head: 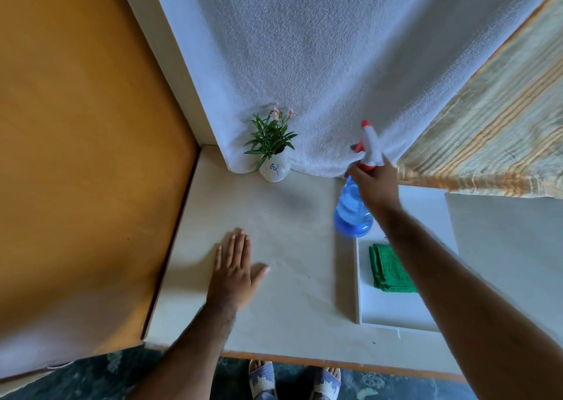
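View from above, looking down at a pale table (289, 308) that fills the middle of the frame.

Right of centre, the right hand (373, 183) is wrapped around the neck of a spray bottle (353, 214), just below its white and red trigger head. The bottle has a clear blue body and leans a little, with its nozzle pointing toward the top of the frame. Its base sits over the far left corner of a white tray (396, 311). It is not possible to tell whether the base touches the surface or is held just above it.

In the lower middle, the left hand (234, 271) lies flat on the bare table, palm down, fingers straight and close together, thumb spread to the right. It holds nothing.

A folded green cloth (390, 268) lies in the tray, partly hidden by the right forearm.

Above centre, a small round white pot (274, 169) with a leafy green plant and pink buds stands at the back of the table, left of the bottle and apart from it.

Behind it hangs a white towel (320, 64). A striped orange and cream curtain (493, 131) fills the upper right, and an orange panel (76, 156) the left side.

At the bottom edge, two feet in patterned sandals (265, 378) stand on a dark floor.
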`<action>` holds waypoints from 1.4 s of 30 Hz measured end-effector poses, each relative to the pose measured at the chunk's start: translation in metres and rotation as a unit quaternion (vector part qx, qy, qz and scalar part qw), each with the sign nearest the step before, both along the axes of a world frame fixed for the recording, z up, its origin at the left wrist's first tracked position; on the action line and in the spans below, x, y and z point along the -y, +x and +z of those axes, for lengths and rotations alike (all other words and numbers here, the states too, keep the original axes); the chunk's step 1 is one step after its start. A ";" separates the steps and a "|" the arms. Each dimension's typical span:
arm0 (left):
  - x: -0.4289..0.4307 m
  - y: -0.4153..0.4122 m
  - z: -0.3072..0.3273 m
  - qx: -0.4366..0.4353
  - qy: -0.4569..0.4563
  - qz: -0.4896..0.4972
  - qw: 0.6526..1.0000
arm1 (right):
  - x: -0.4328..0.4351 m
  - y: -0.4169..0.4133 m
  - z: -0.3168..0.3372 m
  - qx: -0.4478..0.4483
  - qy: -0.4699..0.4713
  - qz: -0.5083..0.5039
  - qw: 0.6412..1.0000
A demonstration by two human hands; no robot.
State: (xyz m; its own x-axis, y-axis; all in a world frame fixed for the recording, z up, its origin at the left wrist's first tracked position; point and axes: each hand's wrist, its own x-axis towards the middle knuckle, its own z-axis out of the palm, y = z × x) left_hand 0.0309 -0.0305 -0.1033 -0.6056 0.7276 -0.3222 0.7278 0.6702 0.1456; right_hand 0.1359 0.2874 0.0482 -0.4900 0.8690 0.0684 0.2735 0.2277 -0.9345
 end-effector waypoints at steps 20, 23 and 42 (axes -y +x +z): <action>0.000 0.004 0.008 -0.033 0.038 -0.003 0.999 | 0.074 -0.083 -0.047 0.325 0.005 0.128 0.937; 0.000 0.004 0.008 -0.045 0.043 -0.003 0.998 | 0.076 -0.085 -0.047 0.328 0.008 0.112 0.938; 0.003 0.002 0.004 -0.044 0.034 -0.004 0.998 | 0.074 -0.085 -0.049 0.329 -0.010 0.102 0.939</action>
